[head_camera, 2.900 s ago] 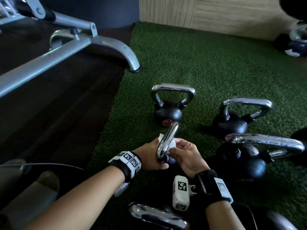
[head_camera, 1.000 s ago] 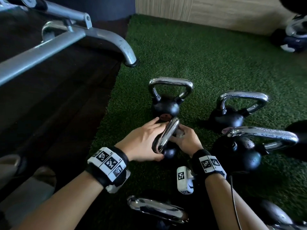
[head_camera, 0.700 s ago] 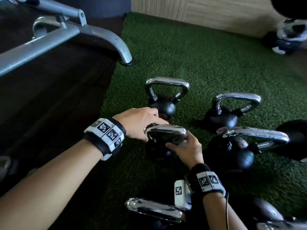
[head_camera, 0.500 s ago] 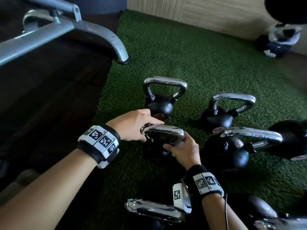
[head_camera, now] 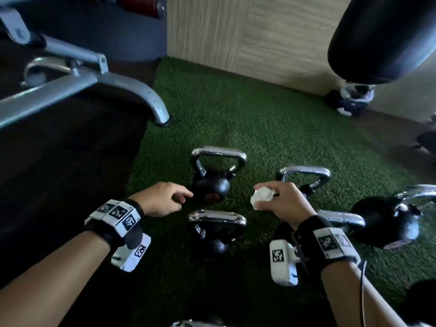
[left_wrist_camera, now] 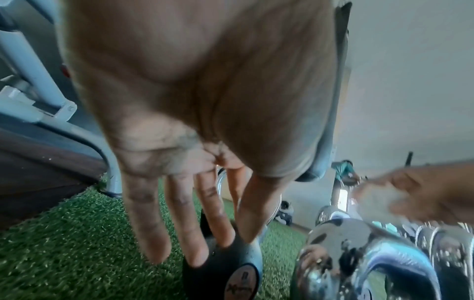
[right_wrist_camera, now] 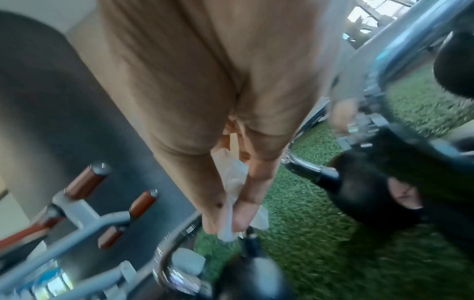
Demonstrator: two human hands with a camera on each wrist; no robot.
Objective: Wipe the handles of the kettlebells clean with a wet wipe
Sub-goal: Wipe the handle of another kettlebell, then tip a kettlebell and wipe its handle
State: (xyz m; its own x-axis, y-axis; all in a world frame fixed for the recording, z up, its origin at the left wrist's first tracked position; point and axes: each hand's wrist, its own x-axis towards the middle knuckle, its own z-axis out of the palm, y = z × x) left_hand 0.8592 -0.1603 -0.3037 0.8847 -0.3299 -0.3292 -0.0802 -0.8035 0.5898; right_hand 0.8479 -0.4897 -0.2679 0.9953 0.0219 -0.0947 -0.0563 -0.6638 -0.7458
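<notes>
- Head view: my right hand (head_camera: 280, 201) pinched the balled wipe (head_camera: 262, 197) in the air, touching no handle — between kettlebells, I judged.
- My left hand (head_camera: 162, 199) hung relaxed and held nothing, fingers just beside the far kettlebell (head_camera: 212, 185).
- The near kettlebell (head_camera: 215, 234) stood upright on the turf (head_camera: 259, 119) between my wrists, untouched.
- Which handles were already clean I could not tell — all shone alike; several kettlebells stood around, so work likely remained.
</notes>
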